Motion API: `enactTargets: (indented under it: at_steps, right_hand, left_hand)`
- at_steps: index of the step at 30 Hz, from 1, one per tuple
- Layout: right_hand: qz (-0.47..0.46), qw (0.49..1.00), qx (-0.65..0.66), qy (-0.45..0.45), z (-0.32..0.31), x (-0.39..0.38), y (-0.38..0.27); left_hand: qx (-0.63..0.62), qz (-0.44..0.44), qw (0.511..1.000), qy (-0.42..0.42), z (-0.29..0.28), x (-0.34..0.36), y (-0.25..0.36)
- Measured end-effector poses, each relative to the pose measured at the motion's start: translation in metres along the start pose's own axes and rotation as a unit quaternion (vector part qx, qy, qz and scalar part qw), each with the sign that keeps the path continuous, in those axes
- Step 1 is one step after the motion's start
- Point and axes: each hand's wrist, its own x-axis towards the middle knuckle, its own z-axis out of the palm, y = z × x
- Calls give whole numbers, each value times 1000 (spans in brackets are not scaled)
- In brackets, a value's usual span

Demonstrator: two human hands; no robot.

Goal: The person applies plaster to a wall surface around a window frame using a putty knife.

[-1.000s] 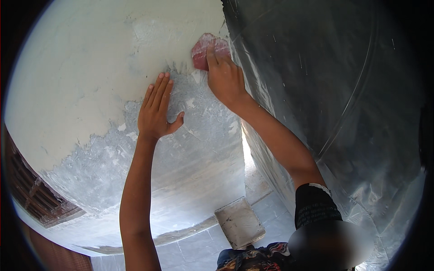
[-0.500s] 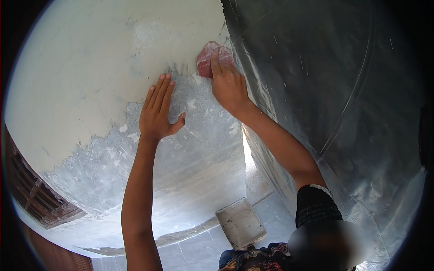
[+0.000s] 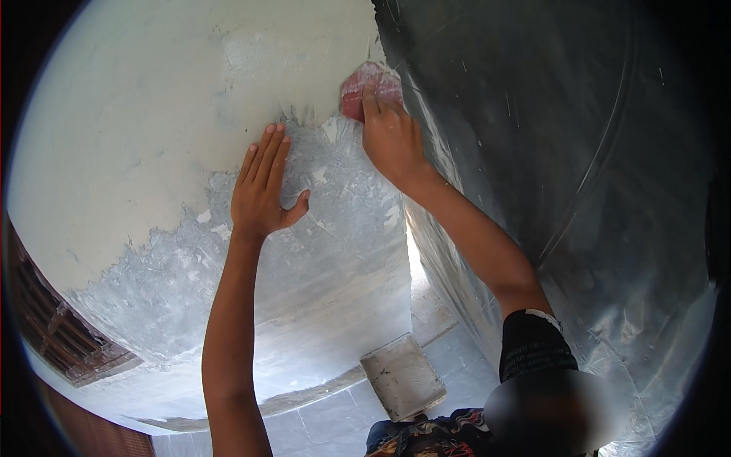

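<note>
Upper ctr of frame, R hand (image 3: 394, 145) has a red putty spreader (image 3: 353, 105) flat on the wall, fingers closed around it, index laid along its white-smeared back; thumb's hidden, so can't tell how it grips. L hand (image 3: 259, 190), ctr-left, is open w/ nothing in it: fingers together, thumb out, palm toward the wall as if bracing.

Spreader sits at the R end of the cream skim coat (image 3: 137, 152), just above bare grey wall (image 3: 320, 297) and right beside the dark plastic sheeting (image 3: 548, 190); can't tell if they touch.

To do this well, I'd say: light, even pressure thru the index, edge tilted a bit, long strokes vs short dabs. Feather out the ragged border at ctr, where thin streaks show grey. Go careful nr the sheeting; a snag could drag grit into wet filler. L fingertips look close to the coat's edge, so best shift them lower before any pass that way. Wipe built-up filler off the spreader btwn passes, else it'll likely leave ridges.
</note>
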Motion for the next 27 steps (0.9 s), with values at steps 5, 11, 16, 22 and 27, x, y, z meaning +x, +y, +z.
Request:
enactTargets:
  at_steps: [5, 11, 16, 22, 27]
  right_hand:
    - [-43, 989, 138, -28, -25, -49, -17]
    - [-29, 988, 74, 131, -18, 46, 30]
    - [-56, 993, 86, 56, 5, -33, 19]
    - [-49, 987, 133, 70, -31, -28, 14]
    - [-32, 982, 76, 170, -23, 41, 35]
  left_hand:
    - [11, 8, 1000, 12, 0, 5, 5]
    - [-3, 2, 1000, 2, 2, 4, 5]
    - [-2, 1, 1000, 7, 1, 2, 2]
    - [3, 6, 1000, 1, 2, 3, 5]
    - [-7, 7, 1000, 7, 1, 5, 4]
